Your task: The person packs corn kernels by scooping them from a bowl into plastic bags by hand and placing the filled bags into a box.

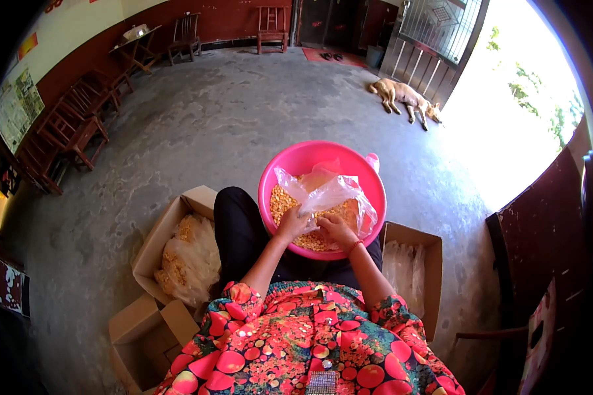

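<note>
A pink plastic basin [267, 172] rests on my lap, holding yellow corn kernels [282, 202]. Inside it is a clear plastic bag [333, 193], crumpled and partly spread over the kernels. My left hand [292, 224] is closed on the bag's near left edge. Close by on the right, my right hand [338, 232] has its fingers curled in at the near edge of the same bag, just above the kernels. The right fingertips are partly hidden, and a red bracelet circles that wrist.
On my left stands a cardboard box [153, 238] with filled clear bags [190, 257], beside another open box [135, 322]. A box [433, 263] with clear plastic bags stands on my right. A dog [405, 99] lies by the open door [435, 39]. Wooden chairs [79, 128] line the left wall.
</note>
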`<state>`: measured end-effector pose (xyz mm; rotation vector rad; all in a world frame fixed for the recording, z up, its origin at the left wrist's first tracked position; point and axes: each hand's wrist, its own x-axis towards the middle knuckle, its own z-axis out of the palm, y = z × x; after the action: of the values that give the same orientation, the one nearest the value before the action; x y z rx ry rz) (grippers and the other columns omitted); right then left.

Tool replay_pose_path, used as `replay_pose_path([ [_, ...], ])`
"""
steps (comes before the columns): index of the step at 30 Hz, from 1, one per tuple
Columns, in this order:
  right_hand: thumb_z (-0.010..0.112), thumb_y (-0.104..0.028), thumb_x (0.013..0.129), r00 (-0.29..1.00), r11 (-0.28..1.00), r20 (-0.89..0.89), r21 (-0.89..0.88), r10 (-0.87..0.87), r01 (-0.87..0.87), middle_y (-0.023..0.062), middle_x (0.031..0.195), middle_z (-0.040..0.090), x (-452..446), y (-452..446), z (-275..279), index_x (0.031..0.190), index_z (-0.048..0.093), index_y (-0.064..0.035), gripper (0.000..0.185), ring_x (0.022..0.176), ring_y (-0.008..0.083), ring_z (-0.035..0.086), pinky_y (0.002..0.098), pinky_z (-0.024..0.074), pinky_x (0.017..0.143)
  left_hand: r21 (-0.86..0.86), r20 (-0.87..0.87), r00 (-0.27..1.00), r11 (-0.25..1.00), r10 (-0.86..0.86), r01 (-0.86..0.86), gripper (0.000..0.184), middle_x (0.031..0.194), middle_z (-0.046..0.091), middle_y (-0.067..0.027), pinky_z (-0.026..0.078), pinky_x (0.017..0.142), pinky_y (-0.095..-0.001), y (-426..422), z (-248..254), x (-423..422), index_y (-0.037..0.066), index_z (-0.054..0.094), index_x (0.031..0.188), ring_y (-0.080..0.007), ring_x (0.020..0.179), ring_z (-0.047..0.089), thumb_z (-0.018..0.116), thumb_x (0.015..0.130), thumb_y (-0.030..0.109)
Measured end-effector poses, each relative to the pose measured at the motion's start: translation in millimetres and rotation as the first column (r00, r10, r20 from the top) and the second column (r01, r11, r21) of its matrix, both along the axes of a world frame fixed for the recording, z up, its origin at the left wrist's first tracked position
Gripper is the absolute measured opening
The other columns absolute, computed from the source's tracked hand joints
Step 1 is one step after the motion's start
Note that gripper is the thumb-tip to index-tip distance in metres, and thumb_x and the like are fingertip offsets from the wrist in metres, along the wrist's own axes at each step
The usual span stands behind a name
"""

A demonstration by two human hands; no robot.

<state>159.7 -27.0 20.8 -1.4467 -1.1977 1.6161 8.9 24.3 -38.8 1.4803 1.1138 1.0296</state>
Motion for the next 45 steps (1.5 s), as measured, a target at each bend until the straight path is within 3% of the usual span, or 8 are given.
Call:
replay_pose_path([
  [6, 0.05, -0.023, 0.079, 0.978, 0.972, 0.023, 0.12, -0.206, 0.202, -0.0015, 0.056, 0.044, 9, 7, -19, 0.077, 0.053, -0.0051, 0.019, 0.044, 0.0079, 0.04, 0.0213, 0.0325, 0.039, 0.165, -0.129, 0.986, 0.983, 0.108, -0.086, 0.022, 0.067, 0.06, -0.0102, 0.045, 0.057, -0.031, 3, -10, 3, -0.002, 0.058, 0.084, -0.0174, 0.063, 0.059, 0.054, 0.076, 0.018],
  [9, 0.052, -0.023, 0.077, 0.914, 0.803, 0.149, 0.544, -0.378, 0.243, 0.0016, 0.055, 0.045, 9, 12, -36, 0.076, 0.053, -0.0022, 0.021, 0.053, 0.0115, 0.047, 0.0246, 0.0405, 0.05, 0.133, -0.127, 0.989, 0.989, 0.078, -0.061, 0.022, 0.067, 0.06, -0.0105, 0.045, 0.057, -0.031, -2, 0, 2, -0.003, 0.058, 0.084, -0.0179, 0.063, 0.059, 0.054, 0.076, 0.018],
  [14, 0.055, -0.02, 0.072, 0.676, 0.46, 0.433, 0.874, -0.596, -0.154, 0.013, 0.069, 0.057, 1, 5, -20, 0.078, 0.056, -0.0036, 0.018, 0.065, 0.0261, 0.055, 0.0323, 0.0437, 0.06, 0.077, -0.082, 0.996, 0.997, 0.027, -0.021, 0.022, 0.067, 0.06, -0.0101, 0.045, 0.057, -0.0302, -14, 29, -1, -0.003, 0.058, 0.084, -0.017, 0.062, 0.059, 0.053, 0.077, 0.018],
  [17, 0.056, -0.016, 0.071, 0.933, 0.841, 0.314, 0.54, -0.175, -0.024, 0.0152, 0.074, 0.058, -5, -1, -12, 0.082, 0.055, -0.0038, 0.017, 0.068, 0.0303, 0.056, 0.0348, 0.0444, 0.062, -0.041, 0.043, 0.999, 0.999, -0.014, 0.015, 0.021, 0.063, 0.058, -0.0078, 0.044, 0.053, -0.028, -14, 26, 0, -0.002, 0.057, 0.085, -0.0151, 0.061, 0.058, 0.052, 0.078, 0.017],
  [20, 0.055, -0.013, 0.072, 0.854, 0.766, 0.507, 0.499, 0.121, -0.405, 0.0156, 0.072, 0.057, -8, -2, -11, 0.083, 0.053, -0.0017, 0.015, 0.067, 0.0274, 0.057, 0.0336, 0.0444, 0.061, -0.078, 0.058, 0.998, 0.997, -0.022, 0.027, 0.02, 0.06, 0.055, -0.0056, 0.044, 0.049, -0.0258, -11, 20, 0, -0.001, 0.056, 0.086, -0.0133, 0.06, 0.057, 0.051, 0.079, 0.017],
  [30, 0.054, -0.021, 0.074, 0.903, 0.859, 0.413, 0.499, -0.117, -0.117, 0.0159, 0.063, 0.055, -8, -2, -8, 0.075, 0.055, 0.0, 0.021, 0.059, 0.0241, 0.055, 0.0316, 0.0429, 0.055, 0.133, -0.086, 0.995, 0.99, 0.059, -0.047, 0.019, 0.065, 0.057, -0.0064, 0.044, 0.049, -0.0248, 4, -12, 3, -0.003, 0.056, 0.086, -0.0114, 0.058, 0.055, 0.052, 0.079, 0.014],
  [43, 0.049, -0.027, 0.075, 0.62, 0.588, 0.724, 0.369, 0.303, -0.719, 0.0174, 0.105, 0.051, -8, 3, -35, 0.106, 0.053, -0.0105, 0.035, 0.094, 0.0317, 0.05, 0.0377, 0.0371, 0.084, 0.147, -0.107, 0.994, 0.989, 0.037, -0.022, 0.021, 0.069, 0.06, -0.0083, 0.045, 0.057, -0.027, -2, -1, 2, -0.004, 0.057, 0.087, -0.0134, 0.063, 0.057, 0.052, 0.079, 0.015],
  [45, 0.046, -0.029, 0.077, 0.535, 0.635, 0.732, 0.183, 0.422, -0.751, 0.0173, 0.108, 0.05, -8, 7, -47, 0.11, 0.05, -0.0088, 0.038, 0.099, 0.0318, 0.047, 0.0372, 0.0344, 0.087, 0.056, -0.018, 0.999, 0.998, 0.041, -0.04, 0.03, 0.076, 0.058, -0.0234, 0.045, 0.063, -0.0366, -5, 5, 3, -0.007, 0.054, 0.089, -0.0318, 0.075, 0.058, 0.055, 0.074, 0.019],
])
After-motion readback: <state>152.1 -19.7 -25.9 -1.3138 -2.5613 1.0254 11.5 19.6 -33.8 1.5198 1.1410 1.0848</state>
